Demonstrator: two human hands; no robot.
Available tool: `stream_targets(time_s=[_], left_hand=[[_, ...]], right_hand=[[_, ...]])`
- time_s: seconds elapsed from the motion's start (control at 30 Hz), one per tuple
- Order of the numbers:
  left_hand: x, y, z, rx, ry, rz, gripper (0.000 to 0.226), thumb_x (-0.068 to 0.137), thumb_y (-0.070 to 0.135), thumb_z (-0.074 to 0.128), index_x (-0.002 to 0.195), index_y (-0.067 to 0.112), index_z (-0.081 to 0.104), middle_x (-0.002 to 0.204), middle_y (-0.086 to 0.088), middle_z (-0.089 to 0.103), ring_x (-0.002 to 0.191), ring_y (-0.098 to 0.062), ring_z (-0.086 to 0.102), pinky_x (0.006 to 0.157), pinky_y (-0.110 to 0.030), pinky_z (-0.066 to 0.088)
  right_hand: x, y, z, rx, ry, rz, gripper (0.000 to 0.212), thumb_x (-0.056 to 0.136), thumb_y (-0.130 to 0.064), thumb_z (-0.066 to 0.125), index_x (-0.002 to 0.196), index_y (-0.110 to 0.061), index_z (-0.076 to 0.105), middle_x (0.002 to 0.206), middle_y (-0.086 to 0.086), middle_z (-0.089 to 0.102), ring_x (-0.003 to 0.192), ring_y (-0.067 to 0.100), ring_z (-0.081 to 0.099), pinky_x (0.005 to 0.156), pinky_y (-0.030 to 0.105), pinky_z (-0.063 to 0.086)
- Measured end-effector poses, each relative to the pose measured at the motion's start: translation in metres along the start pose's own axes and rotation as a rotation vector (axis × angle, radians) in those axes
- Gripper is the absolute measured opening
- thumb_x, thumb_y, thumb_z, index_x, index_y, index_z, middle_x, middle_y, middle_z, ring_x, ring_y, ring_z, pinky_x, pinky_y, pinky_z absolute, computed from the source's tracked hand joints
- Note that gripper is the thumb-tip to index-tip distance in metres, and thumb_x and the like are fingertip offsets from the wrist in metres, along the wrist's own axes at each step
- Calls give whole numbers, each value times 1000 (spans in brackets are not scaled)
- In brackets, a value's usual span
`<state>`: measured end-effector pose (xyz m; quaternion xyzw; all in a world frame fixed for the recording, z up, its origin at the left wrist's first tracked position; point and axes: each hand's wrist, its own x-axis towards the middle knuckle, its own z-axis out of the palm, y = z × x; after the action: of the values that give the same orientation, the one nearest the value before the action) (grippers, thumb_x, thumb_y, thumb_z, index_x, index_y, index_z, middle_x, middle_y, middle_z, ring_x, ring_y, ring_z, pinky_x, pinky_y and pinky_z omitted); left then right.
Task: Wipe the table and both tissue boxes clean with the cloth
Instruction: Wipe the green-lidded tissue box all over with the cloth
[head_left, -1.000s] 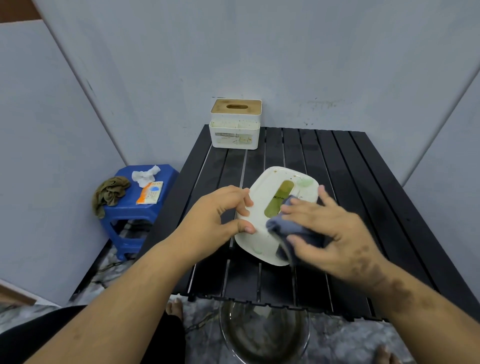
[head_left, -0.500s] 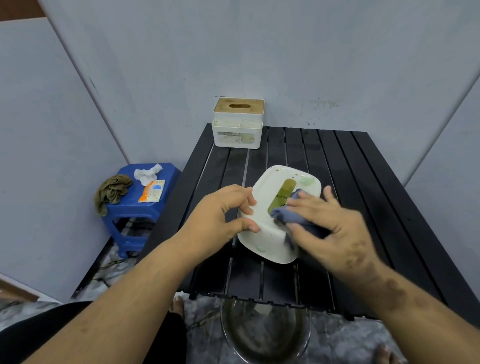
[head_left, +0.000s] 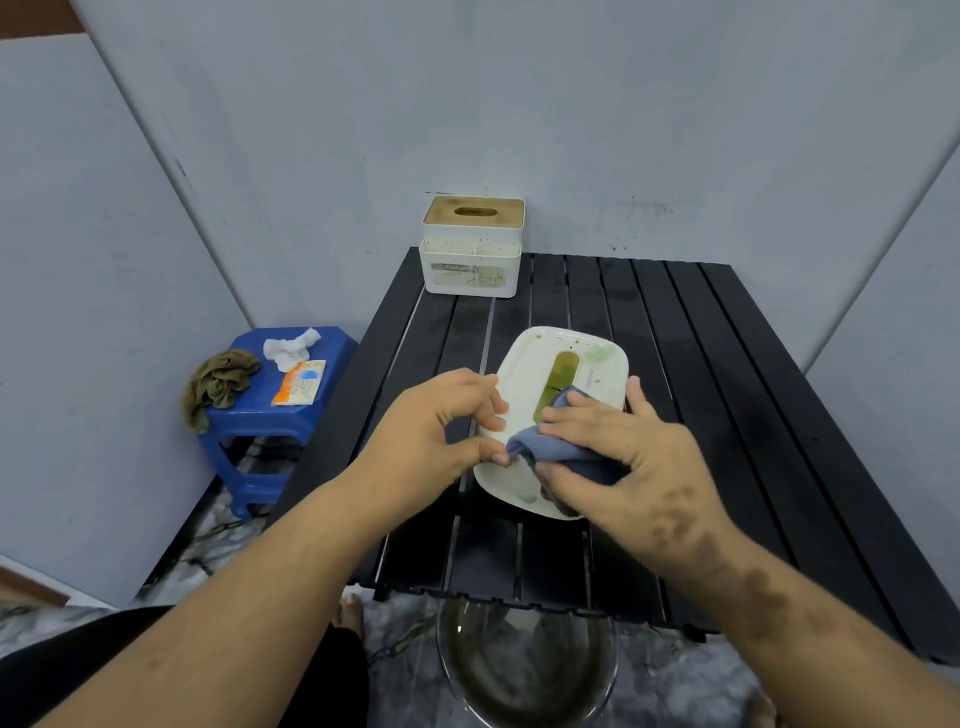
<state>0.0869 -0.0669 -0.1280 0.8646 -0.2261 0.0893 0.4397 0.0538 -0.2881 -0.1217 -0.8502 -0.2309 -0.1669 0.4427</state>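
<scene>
— Wiping is under way in the head view, the only one: the right hand (head_left: 618, 457) presses the blue cloth (head_left: 558, 447) onto the lid of the near tissue box (head_left: 571, 364), fingers curled over the bunched fabric. What changed?

— A moment back the cloth sat by the slot on the right side of the lid; now it has slid toward the near-left part, almost meeting the left thumb. The left hand (head_left: 441, 421) keeps pinching the box's left edge, steadying it.

— So both hands are clamped, one on the cloth, one on the box?

— Yes, close together over the lid. The box lies at the middle of the black slatted tabletop (head_left: 753, 415).

— And the meaning for the task?

— I judge this box about half wiped; greenish smears show at the far right corner and near edge. The second tissue box (head_left: 471, 249), at the far left edge, looks speckled and untouched, and the tabletop is not yet done.
</scene>
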Motion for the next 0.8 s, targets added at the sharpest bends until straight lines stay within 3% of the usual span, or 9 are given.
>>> stream_targets(time_s=[0.13, 0.3, 0.43, 0.57, 0.7, 0.8], left_hand=[[-1, 1, 1, -11, 17, -14, 28, 71, 10, 90, 78, 25, 68, 105, 19, 70, 125, 3, 57, 106, -17, 44], [0, -1, 3, -21, 20, 35, 26, 71, 3, 88, 79, 18, 68, 104, 16, 69, 127, 1, 58, 102, -14, 44], [1, 3, 0, 12, -17, -11, 29, 72, 3, 88, 76, 21, 65, 103, 18, 69, 127, 5, 55, 100, -6, 40], [1, 5, -1, 43, -26, -1, 36, 74, 3, 86, 75, 29, 61, 105, 19, 68, 127, 10, 52, 100, -4, 38], [2, 6, -6, 46, -91, 25, 32, 74, 0, 86, 76, 24, 64, 107, 13, 69, 130, 5, 53, 100, -6, 39], [3, 7, -7, 45, -103, -3, 29, 75, 1, 85, 76, 22, 65, 107, 15, 69, 129, 8, 52, 102, -6, 38]], right_hand=[[7, 20, -42, 136, -153, 34, 40, 71, -22, 83, 110, -22, 73, 114, -17, 69, 123, -1, 54, 122, 48, 10], [1, 8, -10, -12, -114, -106, 36, 75, -34, 72, 110, -23, 74, 117, -14, 69, 126, 1, 52, 119, 47, 23], [9, 25, -41, 78, -215, -45, 38, 76, -17, 79, 113, -21, 72, 120, -13, 67, 126, 2, 52, 121, 48, 10], [11, 20, -44, 44, -124, -25, 37, 78, -17, 75, 113, -27, 71, 118, -14, 68, 125, 2, 53, 121, 48, 13], [6, 11, -31, -23, -226, -135, 34, 78, -23, 72, 112, -28, 73, 118, -16, 68, 124, 0, 53, 120, 42, 17], [10, 28, -50, -37, -87, -70, 40, 80, -20, 72, 118, -29, 67, 121, -12, 67, 120, 1, 57, 119, 49, 22]])
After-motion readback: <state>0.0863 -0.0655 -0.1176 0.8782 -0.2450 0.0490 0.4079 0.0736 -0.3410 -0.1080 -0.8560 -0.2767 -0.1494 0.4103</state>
